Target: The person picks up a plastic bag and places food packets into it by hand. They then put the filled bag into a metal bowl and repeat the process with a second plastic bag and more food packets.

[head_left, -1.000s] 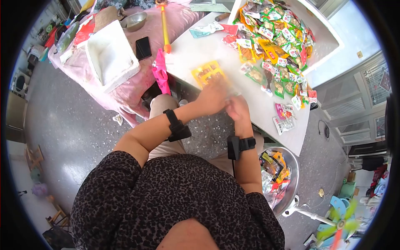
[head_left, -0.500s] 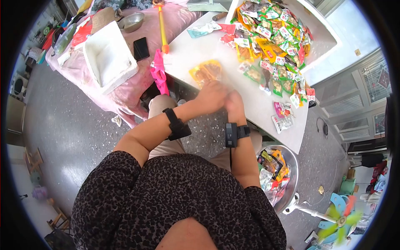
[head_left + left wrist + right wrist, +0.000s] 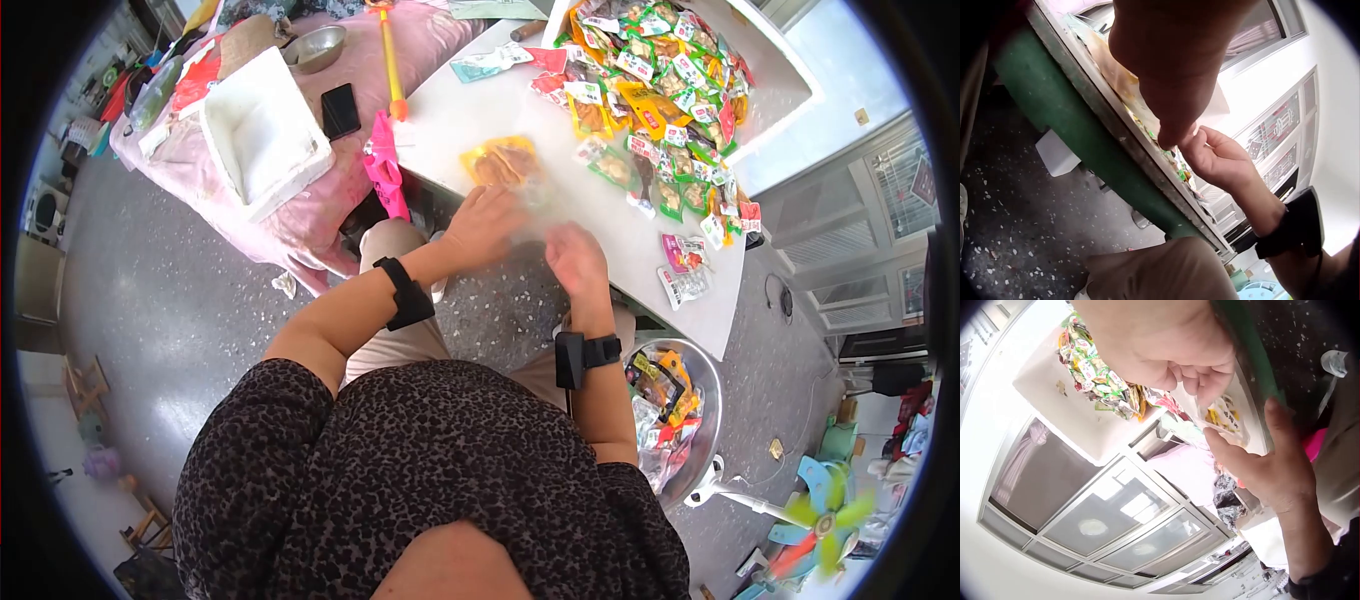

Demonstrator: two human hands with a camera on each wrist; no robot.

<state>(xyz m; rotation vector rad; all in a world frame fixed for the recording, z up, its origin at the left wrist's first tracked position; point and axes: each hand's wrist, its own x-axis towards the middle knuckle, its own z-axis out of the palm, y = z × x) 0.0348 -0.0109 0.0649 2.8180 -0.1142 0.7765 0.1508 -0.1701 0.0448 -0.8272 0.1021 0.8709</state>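
Observation:
A yellow-edged snack packet (image 3: pixel 500 162) with brown pieces behind its clear front lies on the white table near its front edge. My left hand (image 3: pixel 485 225) reaches to its lower edge with fingers extended. In the right wrist view the left thumb and forefinger (image 3: pixel 1275 465) are spread wide, with a clear-edged packet (image 3: pixel 1225 415) beyond them. Slightly apart on the right, my right hand (image 3: pixel 577 260) has its fingers curled; I cannot tell whether they pinch anything. Its fingers (image 3: pixel 1188 378) overlap the packet's clear edge in that view.
A heap of snack packets (image 3: pixel 665 100) spills from a white foam box (image 3: pixel 775 85) onto the table. Two small packets (image 3: pixel 684 270) lie near the right edge. A metal basin (image 3: pixel 705 440) with packets stands on the floor by a spinning fan (image 3: pixel 825 522). A phone (image 3: pixel 341 111) lies at left.
The hands have drawn apart: the left moved a little left and the right a little right. The yellow-edged packet's front is less covered by the left hand than one second ago.

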